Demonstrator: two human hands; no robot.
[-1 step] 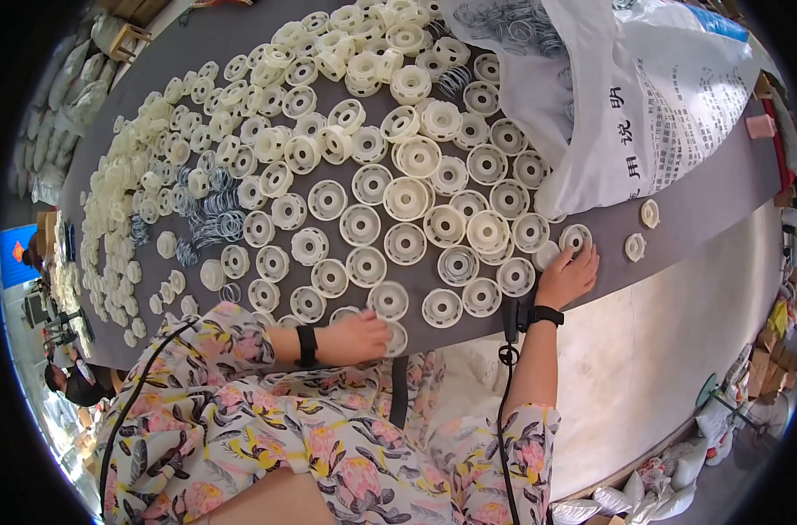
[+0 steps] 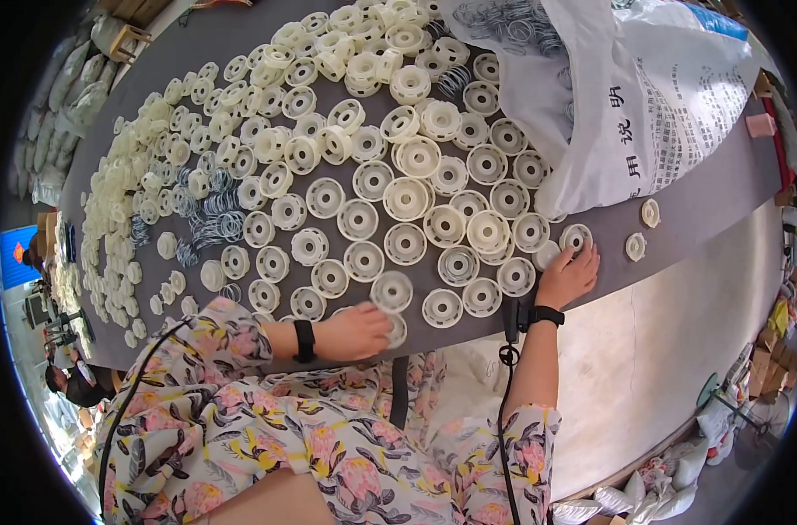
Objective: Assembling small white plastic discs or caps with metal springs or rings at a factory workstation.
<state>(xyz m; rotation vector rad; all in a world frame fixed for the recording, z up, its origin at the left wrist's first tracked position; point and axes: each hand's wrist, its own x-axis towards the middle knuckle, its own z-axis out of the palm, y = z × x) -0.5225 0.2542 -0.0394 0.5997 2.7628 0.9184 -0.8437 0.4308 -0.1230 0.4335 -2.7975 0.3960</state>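
Note:
My left hand (image 2: 356, 332) lies at the near edge of the grey table (image 2: 705, 206), fingers curled over a white plastic disc (image 2: 399, 330). Another white disc (image 2: 391, 291) sits just beyond its fingertips. My right hand (image 2: 570, 276) rests flat farther right, fingers spread, with its tips touching a white disc (image 2: 577, 236). Both wrists wear black bands. Rows of the same ribbed white discs (image 2: 406, 199) cover the table in front of me.
A big white plastic bag (image 2: 652, 105) holding metal rings lies at the back right. Small piles of metal rings (image 2: 213, 220) sit among the discs on the left. Two single discs (image 2: 650, 213) lie right of my right hand. Pale floor (image 2: 678, 350) is to the right.

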